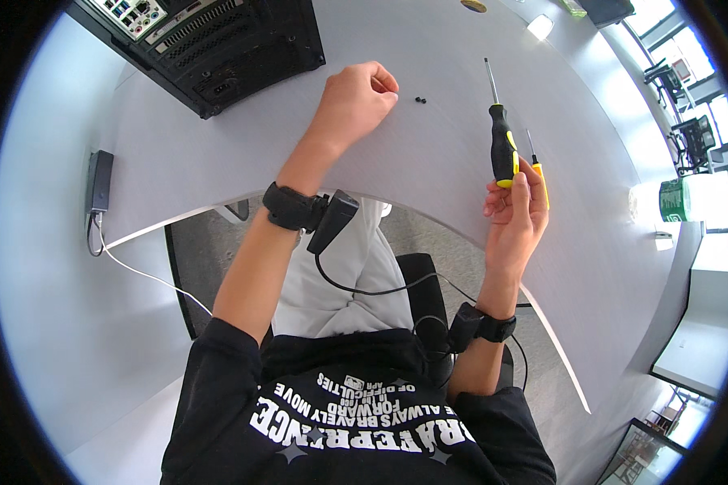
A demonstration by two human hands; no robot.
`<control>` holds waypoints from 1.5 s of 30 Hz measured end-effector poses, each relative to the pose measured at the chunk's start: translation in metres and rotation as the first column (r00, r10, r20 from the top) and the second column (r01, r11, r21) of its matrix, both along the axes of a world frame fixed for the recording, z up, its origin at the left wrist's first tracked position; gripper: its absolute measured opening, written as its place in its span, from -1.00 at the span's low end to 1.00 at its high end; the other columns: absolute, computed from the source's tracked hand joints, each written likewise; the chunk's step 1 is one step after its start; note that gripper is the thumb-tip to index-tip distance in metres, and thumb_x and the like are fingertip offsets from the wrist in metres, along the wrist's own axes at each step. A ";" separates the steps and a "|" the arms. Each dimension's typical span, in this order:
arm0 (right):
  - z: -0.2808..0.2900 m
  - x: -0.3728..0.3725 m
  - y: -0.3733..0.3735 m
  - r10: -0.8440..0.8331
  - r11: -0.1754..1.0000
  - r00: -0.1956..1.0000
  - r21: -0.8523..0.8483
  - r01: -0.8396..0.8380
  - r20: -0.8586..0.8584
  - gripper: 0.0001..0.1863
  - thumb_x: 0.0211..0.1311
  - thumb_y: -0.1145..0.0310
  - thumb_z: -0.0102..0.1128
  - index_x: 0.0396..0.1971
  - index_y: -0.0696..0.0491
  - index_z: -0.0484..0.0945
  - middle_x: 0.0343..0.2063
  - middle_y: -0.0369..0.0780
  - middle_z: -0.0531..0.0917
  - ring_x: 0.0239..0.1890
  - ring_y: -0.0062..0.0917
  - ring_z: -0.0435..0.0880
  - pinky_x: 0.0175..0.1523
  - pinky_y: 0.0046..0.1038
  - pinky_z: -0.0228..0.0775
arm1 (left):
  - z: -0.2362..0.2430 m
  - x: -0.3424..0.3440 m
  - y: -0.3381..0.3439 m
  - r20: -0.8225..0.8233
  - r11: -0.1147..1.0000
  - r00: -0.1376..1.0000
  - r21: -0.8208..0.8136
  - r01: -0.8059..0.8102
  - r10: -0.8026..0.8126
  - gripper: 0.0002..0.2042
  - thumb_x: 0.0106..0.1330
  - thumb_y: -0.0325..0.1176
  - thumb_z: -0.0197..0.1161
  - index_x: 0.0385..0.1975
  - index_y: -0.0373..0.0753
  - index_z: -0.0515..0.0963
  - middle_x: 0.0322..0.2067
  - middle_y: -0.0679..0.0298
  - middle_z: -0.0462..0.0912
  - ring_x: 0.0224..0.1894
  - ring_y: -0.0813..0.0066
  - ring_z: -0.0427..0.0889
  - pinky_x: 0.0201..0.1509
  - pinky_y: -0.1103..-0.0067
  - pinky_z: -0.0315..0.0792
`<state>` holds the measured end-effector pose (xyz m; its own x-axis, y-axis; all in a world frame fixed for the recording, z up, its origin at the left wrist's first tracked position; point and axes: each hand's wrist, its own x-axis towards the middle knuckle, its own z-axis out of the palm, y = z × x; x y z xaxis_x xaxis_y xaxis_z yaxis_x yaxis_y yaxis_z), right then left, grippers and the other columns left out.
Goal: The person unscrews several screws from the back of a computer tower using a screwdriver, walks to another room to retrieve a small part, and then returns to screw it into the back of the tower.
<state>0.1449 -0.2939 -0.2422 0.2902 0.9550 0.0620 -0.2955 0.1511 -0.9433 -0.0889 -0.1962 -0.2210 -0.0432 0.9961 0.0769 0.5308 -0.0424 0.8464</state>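
Observation:
My right hand (pixel 516 214) holds a black and yellow screwdriver (pixel 502 141) by the end of its handle, with thumb and fingers closed round it. The shaft points away from me, toward the far side of the desk. Just right of it is a smaller yellow screwdriver (pixel 539 172), its handle partly behind my fingers. My left hand (pixel 356 99) is closed over the desk, fingers curled in; whatever they may hold is hidden. A little to its right lie some tiny black screws (pixel 420 100). A black computer case (pixel 243 61) stands at the far left, apart from my left hand.
The grey desk (pixel 299 174) has a curved front edge. A black power adapter (pixel 99 182) with cables is at its left end. A green-labelled container (pixel 675 200) stands at the right, a tape roll (pixel 473 6) far back. A black cable (pixel 372 291) hangs between my wrist straps.

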 end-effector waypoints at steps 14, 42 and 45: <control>0.004 -0.001 -0.001 -0.002 1.000 0.999 -0.030 0.004 0.037 -0.68 0.45 0.33 0.06 0.05 0.23 0.48 -0.44 -0.21 0.61 -0.51 -0.70 0.53 -0.46 -0.59 0.36 | 0.000 0.011 0.020 -0.543 0.928 0.834 0.251 0.273 -0.098 -0.89 0.25 -0.47 0.23 -0.30 -0.29 0.66 -0.42 0.11 0.69 -0.34 0.19 0.68 -0.20 0.43 0.54; 0.006 -0.002 0.000 0.007 1.000 1.000 0.004 -0.007 0.004 -0.67 0.42 0.35 0.10 0.05 0.23 0.49 -0.42 -0.21 0.62 -0.52 -0.71 0.49 -0.46 -0.64 0.30 | 0.005 0.008 0.005 -0.425 0.950 0.895 0.199 0.240 -0.137 -0.76 0.29 -0.45 0.25 -0.06 -0.27 0.59 -0.34 0.11 0.73 -0.29 0.31 0.73 -0.16 0.50 0.58; 0.012 -0.005 -0.003 0.015 1.000 1.000 0.017 -0.015 0.013 -0.68 0.39 0.40 0.12 0.06 0.23 0.49 -0.45 -0.25 0.61 -0.54 -0.71 0.48 -0.46 -0.65 0.28 | 0.025 0.005 -0.023 -0.305 0.968 0.944 0.172 0.185 -0.126 -0.72 0.32 -0.38 0.25 0.01 -0.24 0.56 -0.37 0.17 0.71 -0.30 0.42 0.71 -0.17 0.53 0.57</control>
<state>0.1395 -0.2971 -0.2307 0.2750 0.9579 0.0822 -0.2854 0.1629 -0.9445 -0.0841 -0.2194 -0.1963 0.1646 0.9525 0.2563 0.7245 -0.2931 0.6239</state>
